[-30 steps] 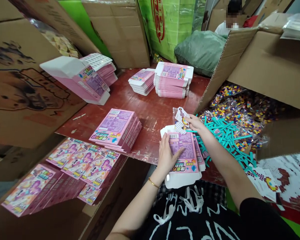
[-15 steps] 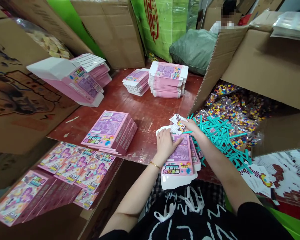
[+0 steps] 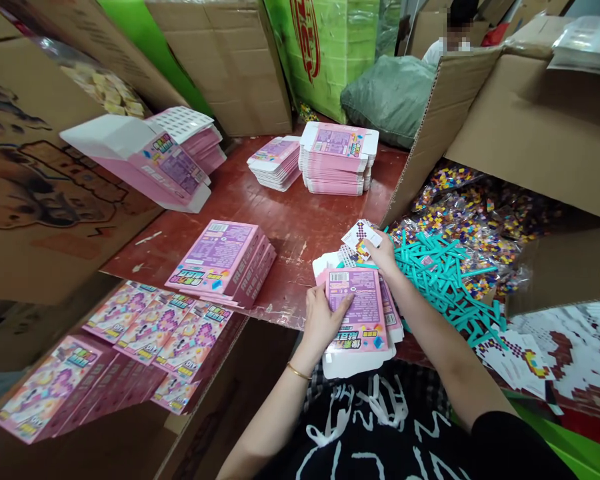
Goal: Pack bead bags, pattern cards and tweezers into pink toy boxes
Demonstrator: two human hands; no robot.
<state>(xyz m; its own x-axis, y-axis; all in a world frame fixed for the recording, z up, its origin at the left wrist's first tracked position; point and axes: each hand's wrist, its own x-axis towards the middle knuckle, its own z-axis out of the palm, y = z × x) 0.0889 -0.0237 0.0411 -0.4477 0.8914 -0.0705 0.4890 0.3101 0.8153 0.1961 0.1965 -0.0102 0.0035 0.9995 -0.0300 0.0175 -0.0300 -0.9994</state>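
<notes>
My left hand [image 3: 324, 320] grips the left side of a pink and purple box [image 3: 363, 307], its thumb across the printed face. The box has a white flap at the near end and rests on other pink boxes at the table's front edge. My right hand [image 3: 383, 256] pinches a white card with a pixel pattern [image 3: 359, 232] at the far end of the box. A white dotted sheet [image 3: 347, 256] and a teal stick [image 3: 365, 265] show just below the card; whether my right fingers hold them too, I cannot tell. A heap of teal sticks [image 3: 433, 273] lies to the right.
A pile of filled boxes [image 3: 220, 257] sits left on the red table [image 3: 285, 230]. Flat box stacks [image 3: 337, 160] stand behind. To the right, an open carton [image 3: 540, 127] holds bags of coloured beads [image 3: 470, 207]. More boxes [image 3: 145, 320] lie lower left. A person [image 3: 435, 50] is in the background.
My left hand has slid from the box's far end down to its left side, uncovering the barcode. My right hand has moved slightly, and the card now shows more fully.
</notes>
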